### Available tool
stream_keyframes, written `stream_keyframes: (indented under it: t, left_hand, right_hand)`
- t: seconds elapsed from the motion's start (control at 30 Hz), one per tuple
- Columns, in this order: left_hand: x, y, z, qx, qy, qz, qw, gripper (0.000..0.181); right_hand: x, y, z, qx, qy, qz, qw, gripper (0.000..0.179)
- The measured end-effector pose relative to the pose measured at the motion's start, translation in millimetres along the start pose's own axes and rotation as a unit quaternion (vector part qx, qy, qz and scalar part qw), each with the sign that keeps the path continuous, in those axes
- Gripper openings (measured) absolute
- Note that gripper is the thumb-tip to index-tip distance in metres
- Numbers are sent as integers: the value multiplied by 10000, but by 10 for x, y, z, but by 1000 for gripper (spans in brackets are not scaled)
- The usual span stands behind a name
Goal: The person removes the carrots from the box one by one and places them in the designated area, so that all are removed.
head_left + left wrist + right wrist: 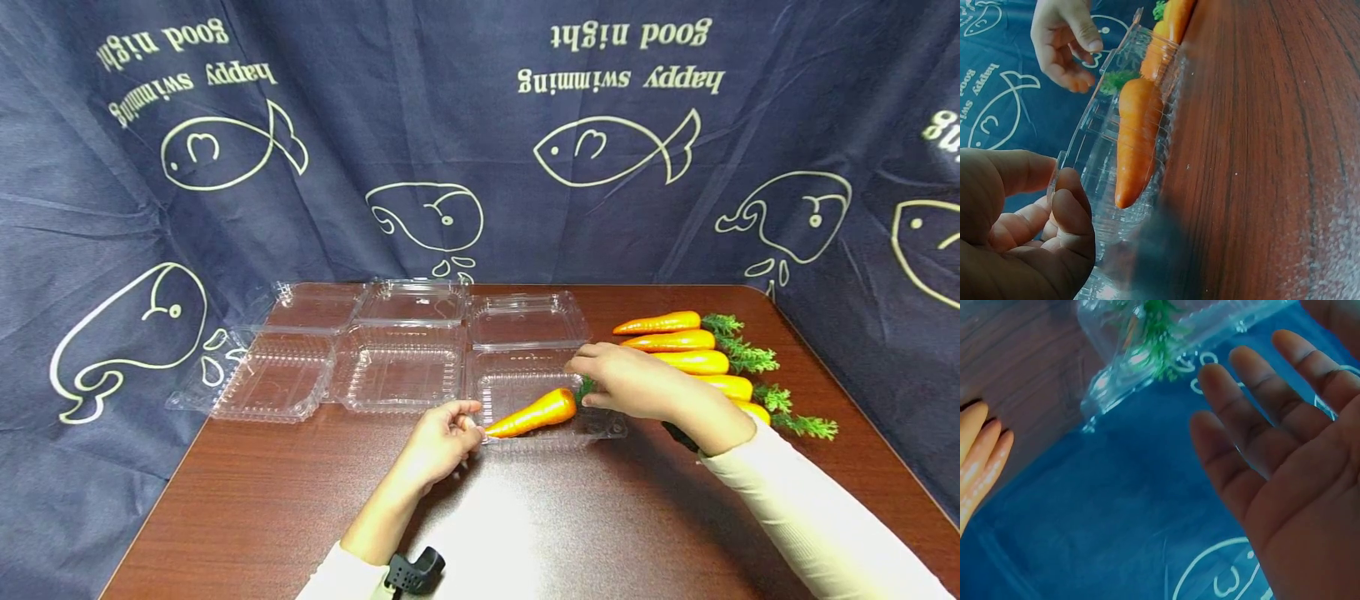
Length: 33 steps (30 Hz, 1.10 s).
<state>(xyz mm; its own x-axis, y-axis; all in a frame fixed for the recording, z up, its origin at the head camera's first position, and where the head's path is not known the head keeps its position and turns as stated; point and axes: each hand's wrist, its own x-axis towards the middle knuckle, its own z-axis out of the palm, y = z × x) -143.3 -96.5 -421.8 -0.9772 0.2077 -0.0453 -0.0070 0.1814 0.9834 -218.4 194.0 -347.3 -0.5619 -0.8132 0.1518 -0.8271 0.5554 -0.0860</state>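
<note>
An orange carrot (536,414) with a green leafy top lies in the front right clear plastic container (517,446), its tip toward the left. At that container's near left corner my left hand (437,446) pinches the rim between thumb and forefinger, as the left wrist view shows. My right hand (630,382) hovers over the container's right side, beside the carrot's leaves (586,387). In the right wrist view the fingers (1254,425) are spread, holding nothing, apart from the green leaves (1157,331).
Two more hinged clear containers, a middle one (405,406) and a left one (273,412), stand with lids folded back. Several carrots (690,361) lie in a row at the right, partly behind my right arm. A blue curtain (480,125) hangs behind the wooden table (300,500).
</note>
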Motion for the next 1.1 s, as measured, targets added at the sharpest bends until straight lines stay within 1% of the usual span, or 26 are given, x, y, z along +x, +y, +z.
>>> stream_keyframes:
  t: [0.27,0.47,0.6,0.73,0.87,1.0,1.1]
  left_hand:
    - [-2,2,-5,66,-16,16,10000,44]
    - [-16,18,1,-23,4,42,10000,44]
    - [-17,24,7,-8,-2,73,10000,45]
    - [-16,26,5,72,-11,83,9999,45]
    - [-6,18,0,142,-8,27,9999,44]
    - [0,11,2,120,8,-2,9999,43]
    - [-4,13,5,87,7,22,10000,44]
  right_hand:
    - [152,-71,42,236,-450,-104,9987,34]
    - [266,-143,69,321,-850,-126,9958,33]
    - [339,-160,112,263,-1078,-38,9938,37]
    - [419,-178,169,249,-1367,-4,9903,36]
    - [483,-215,230,233,-1638,-11,9862,36]
    - [521,-255,292,81,-1768,-73,9842,34]
    - [531,-273,324,-53,-1764,-185,9841,29]
